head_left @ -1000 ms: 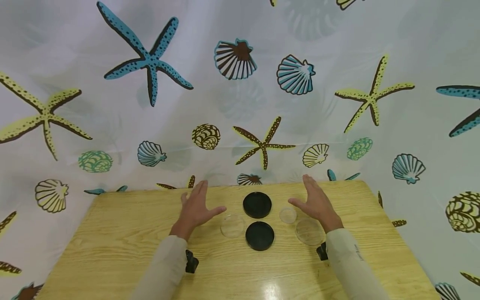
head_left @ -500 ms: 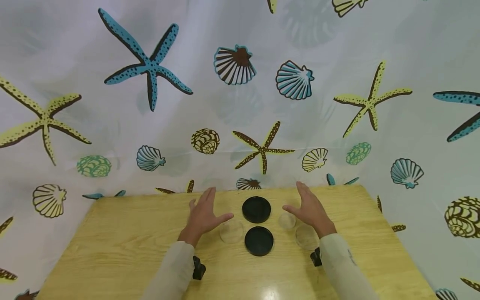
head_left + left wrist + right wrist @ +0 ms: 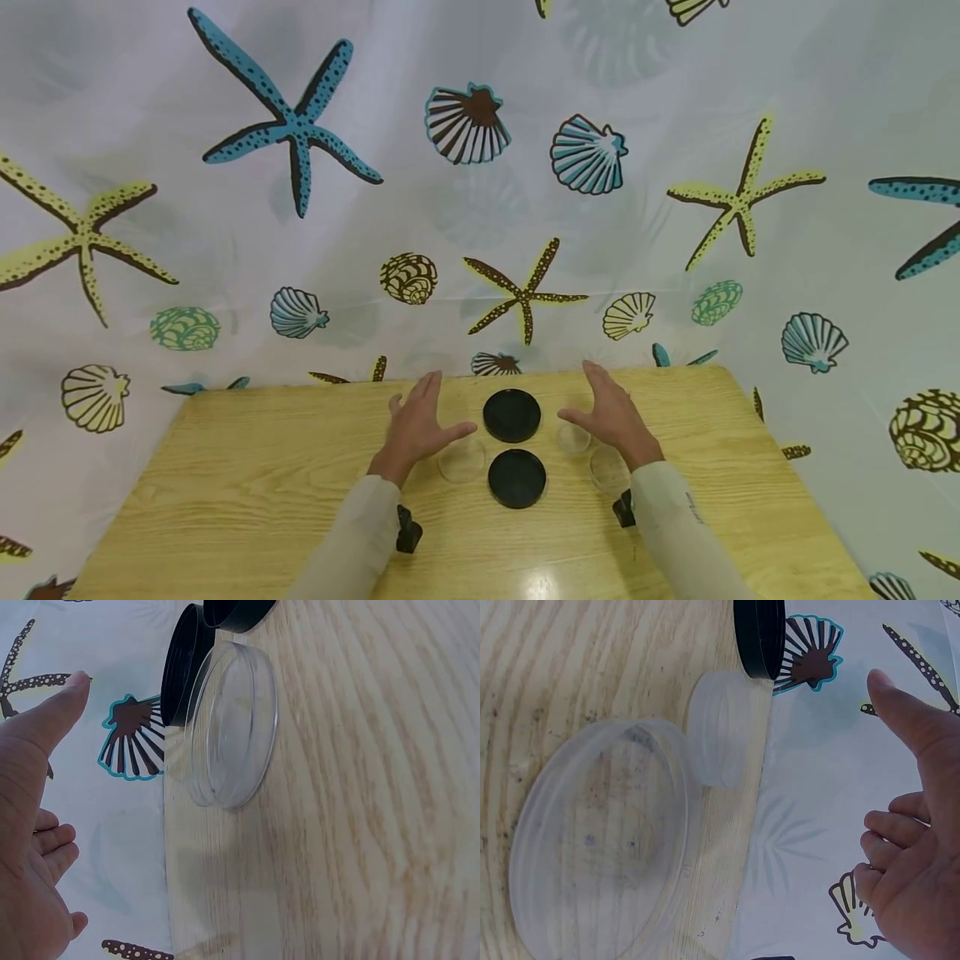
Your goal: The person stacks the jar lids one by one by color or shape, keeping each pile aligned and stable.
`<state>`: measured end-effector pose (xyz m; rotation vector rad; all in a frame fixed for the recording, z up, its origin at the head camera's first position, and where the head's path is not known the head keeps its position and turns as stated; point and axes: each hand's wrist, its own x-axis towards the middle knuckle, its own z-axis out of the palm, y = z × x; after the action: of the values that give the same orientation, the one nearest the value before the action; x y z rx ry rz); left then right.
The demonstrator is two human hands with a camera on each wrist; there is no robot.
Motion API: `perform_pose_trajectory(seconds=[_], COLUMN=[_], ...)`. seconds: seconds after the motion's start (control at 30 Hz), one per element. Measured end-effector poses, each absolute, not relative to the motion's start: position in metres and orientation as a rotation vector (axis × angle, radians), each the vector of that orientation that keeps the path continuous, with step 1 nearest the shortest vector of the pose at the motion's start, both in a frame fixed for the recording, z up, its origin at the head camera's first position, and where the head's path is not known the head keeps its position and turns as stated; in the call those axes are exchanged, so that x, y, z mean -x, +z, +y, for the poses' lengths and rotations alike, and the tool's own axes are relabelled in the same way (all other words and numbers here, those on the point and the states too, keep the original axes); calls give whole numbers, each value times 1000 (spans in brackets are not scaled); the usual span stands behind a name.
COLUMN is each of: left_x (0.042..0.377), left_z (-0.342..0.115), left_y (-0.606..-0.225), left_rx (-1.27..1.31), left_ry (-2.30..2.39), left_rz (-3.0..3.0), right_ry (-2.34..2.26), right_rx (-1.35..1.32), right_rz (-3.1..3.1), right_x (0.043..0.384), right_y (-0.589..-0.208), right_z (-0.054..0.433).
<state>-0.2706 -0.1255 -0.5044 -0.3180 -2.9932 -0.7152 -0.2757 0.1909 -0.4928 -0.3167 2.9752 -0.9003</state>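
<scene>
My left hand point(image 3: 417, 427) hovers above the table with fingers extended and thumb spread, holding nothing. Just right of it lies a clear petri dish point(image 3: 463, 463), whose walls show in the left wrist view point(image 3: 236, 727). Facing it, my right hand point(image 3: 617, 418) is likewise raised, thumb pointing inward and palm free. Beneath and beside that hand are a small clear dish point(image 3: 573, 438) and a larger clear dish point(image 3: 608, 469), both seen in the right wrist view. Between the hands lie a far black round dish point(image 3: 512, 415) and a near black round dish point(image 3: 517, 478).
The light wooden table point(image 3: 247, 475) extends to both sides and toward me. Behind it hangs a white curtain point(image 3: 360, 225) printed with starfish and shells. Each sleeved wrist carries a black camera mount, such as the left mount point(image 3: 408, 531).
Both hands have moved inward, the left toward the right and the right toward the left, narrowing the gap between them. The dishes keep their places on the table.
</scene>
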Motion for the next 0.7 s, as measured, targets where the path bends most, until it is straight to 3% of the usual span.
perform_pose_trajectory(seconds=[0.7], left_x=[274], left_z=[-111], left_y=[-517], left_rx=[323], left_ry=[-771], left_rz=[-2993], right_ry=[-954], right_rx=[336], right_rz=[2928], right_x=[277], right_y=[-500], right_z=[172])
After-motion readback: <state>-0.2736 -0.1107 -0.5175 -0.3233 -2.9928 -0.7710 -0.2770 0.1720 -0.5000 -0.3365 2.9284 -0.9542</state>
